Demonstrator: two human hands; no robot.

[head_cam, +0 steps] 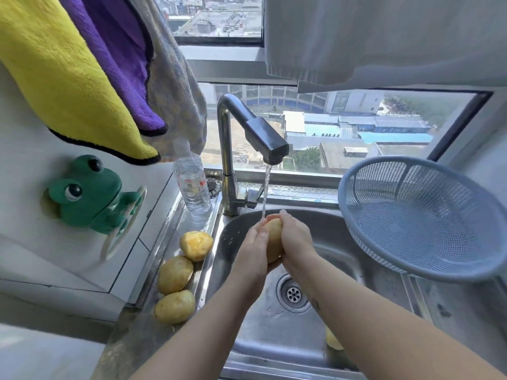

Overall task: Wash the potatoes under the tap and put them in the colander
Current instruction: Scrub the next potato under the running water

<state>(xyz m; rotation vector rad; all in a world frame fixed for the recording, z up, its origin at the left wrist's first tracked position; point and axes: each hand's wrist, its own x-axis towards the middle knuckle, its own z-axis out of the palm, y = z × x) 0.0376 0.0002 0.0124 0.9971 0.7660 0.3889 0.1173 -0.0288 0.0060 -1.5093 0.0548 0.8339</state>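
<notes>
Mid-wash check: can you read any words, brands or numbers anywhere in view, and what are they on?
Label on the water bottle: red print, too blurred to read.
The tap, colander, towels and frog holder: no text visible.

The water bottle (pixel 192 185) carries red print, too blurred to read.

- The tap (pixel 247 127) stands behind the sink (pixel 337 259), and the window (pixel 356 127) is behind it.
- A potato (pixel 274 239) sits between the left hand (pixel 253 250) and the right hand (pixel 295 239), over the sink and under the tap.
- A row of potatoes (pixel 175 275) lies on the sink's left ledge.
- A bottle (pixel 192 185) stands behind that row, left of the tap.
- The colander (pixel 422 215) rests tilted at the sink's right edge.
</notes>
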